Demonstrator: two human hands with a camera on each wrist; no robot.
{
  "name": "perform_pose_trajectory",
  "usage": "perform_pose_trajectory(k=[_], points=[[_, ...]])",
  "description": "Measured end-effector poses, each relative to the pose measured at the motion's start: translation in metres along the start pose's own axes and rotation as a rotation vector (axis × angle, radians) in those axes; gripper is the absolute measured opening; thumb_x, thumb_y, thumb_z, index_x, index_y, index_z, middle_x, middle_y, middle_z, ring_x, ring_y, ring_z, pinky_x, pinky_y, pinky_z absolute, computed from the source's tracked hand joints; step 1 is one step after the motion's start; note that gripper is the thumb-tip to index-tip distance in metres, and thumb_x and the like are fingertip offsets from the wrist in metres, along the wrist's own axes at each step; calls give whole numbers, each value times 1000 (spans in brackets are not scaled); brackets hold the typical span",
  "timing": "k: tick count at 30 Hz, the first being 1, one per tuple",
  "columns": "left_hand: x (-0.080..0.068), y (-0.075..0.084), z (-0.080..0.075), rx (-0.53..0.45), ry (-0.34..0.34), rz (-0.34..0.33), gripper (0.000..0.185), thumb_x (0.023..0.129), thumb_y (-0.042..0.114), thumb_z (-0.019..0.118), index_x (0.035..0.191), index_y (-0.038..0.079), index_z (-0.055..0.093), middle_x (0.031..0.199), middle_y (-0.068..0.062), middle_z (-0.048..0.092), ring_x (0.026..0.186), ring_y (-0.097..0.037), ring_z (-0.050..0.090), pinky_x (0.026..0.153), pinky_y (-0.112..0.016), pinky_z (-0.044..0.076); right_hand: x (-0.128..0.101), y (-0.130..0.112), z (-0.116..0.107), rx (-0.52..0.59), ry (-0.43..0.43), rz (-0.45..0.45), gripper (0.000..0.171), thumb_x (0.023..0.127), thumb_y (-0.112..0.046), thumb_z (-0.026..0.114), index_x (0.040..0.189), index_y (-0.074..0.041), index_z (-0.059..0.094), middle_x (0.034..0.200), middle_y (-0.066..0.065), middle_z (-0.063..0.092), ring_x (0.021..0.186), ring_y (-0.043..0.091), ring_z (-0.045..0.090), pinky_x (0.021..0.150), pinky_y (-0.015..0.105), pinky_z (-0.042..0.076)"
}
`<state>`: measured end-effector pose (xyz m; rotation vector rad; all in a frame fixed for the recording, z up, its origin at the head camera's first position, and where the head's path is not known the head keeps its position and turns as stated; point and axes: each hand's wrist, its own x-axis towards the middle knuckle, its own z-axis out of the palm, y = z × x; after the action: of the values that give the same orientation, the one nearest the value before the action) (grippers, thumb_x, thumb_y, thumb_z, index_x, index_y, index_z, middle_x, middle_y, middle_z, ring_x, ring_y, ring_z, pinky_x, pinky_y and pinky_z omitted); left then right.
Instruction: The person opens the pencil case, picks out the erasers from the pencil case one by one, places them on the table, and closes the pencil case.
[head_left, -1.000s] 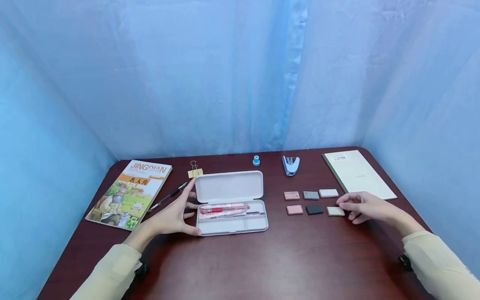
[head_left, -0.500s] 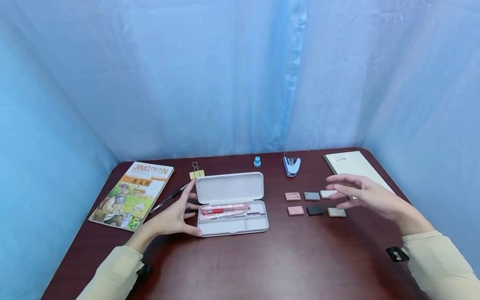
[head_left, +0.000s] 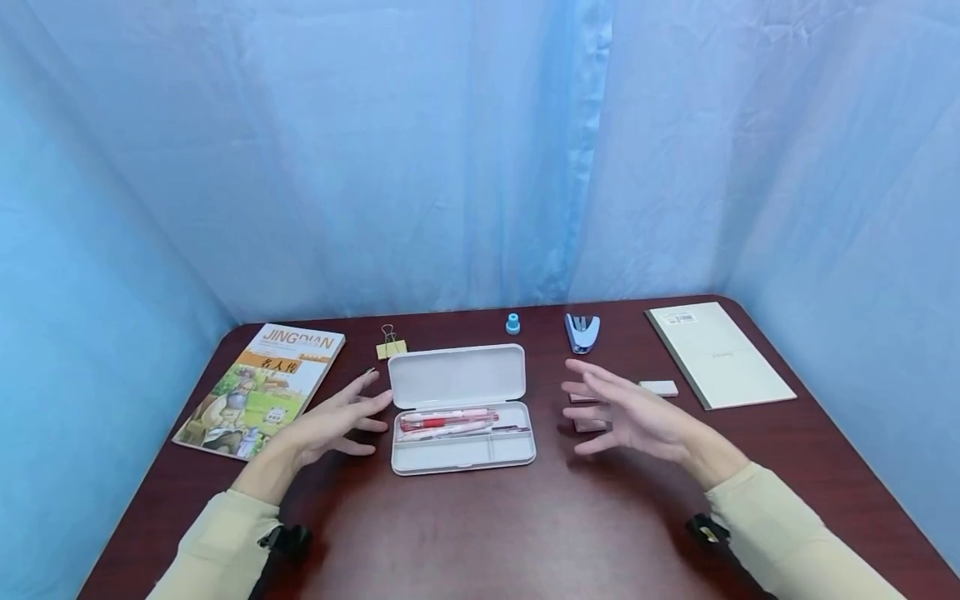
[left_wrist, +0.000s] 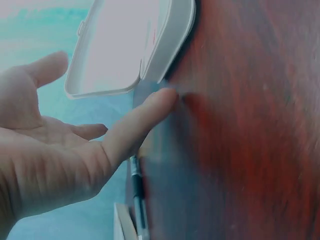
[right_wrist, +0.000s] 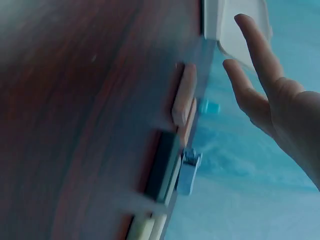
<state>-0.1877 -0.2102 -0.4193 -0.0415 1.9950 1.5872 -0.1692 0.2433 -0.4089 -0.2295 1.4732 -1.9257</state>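
Observation:
A white pencil case (head_left: 457,377) stands mid-table in the head view, lid raised, with red and white pens (head_left: 450,422) in its back compartment. Just off its left side, my left hand (head_left: 330,429) spreads its fingers and holds nothing. My right hand (head_left: 641,421) hovers to the right of the case, fingers extended and empty. Below it are small eraser-like blocks in two rows, mostly hidden from the head. A white block (head_left: 658,388) shows past the hand; pink (right_wrist: 185,95) and black (right_wrist: 162,165) blocks appear in the right wrist view.
A book (head_left: 262,392) and a black pen (left_wrist: 138,195) lie at the left. Along the back are a yellow binder clip (head_left: 392,348), a small light-blue object (head_left: 513,324) and a blue stapler (head_left: 582,333). A pale notebook (head_left: 720,354) lies at the right.
My right hand has lifted from the blocks at the right and swung left toward the pencil case. My left hand has let go of the case's left side and drawn slightly away.

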Motion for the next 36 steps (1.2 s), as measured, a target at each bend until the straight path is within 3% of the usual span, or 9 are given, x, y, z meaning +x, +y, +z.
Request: perform_pose_trajectory(k=[7,15,25,31,36], points=[[1,-4,4,-172,-32,-24,83,102,50,56,165,22,10,155,-28,31,135,-45,45,90,-58,56,32,7,13,56,18,45,71,109,-35,47,164,-32,3,168,16,-5,150,50,8,102,72,40],[1,-11,4,-206,-63,-8,79,103,45,58,165,25,14,152,-28,36,137,-44,42,92,-59,55,56,11,23,13,56,86,73,107,-39,51,164,-33,6,167,17,4,150,48,10,97,68,47],[5,-18,3,-287,-61,-11,75,101,37,64,162,22,23,146,-24,44,130,-38,50,96,-52,55,64,14,25,7,64,83,70,106,-30,55,163,-34,14,163,15,24,148,47,21,93,66,51],[4,-18,2,-334,-83,-1,76,101,34,65,162,18,22,146,-25,42,129,-37,50,100,-49,52,63,15,27,8,71,71,69,107,-31,54,163,-29,15,164,16,18,148,47,22,93,66,51],[5,-17,4,-360,-58,-11,76,102,38,62,162,15,20,150,-26,39,132,-38,48,101,-48,52,62,15,26,-5,85,65,65,108,-33,51,162,-22,17,165,18,16,147,48,23,92,66,51]])
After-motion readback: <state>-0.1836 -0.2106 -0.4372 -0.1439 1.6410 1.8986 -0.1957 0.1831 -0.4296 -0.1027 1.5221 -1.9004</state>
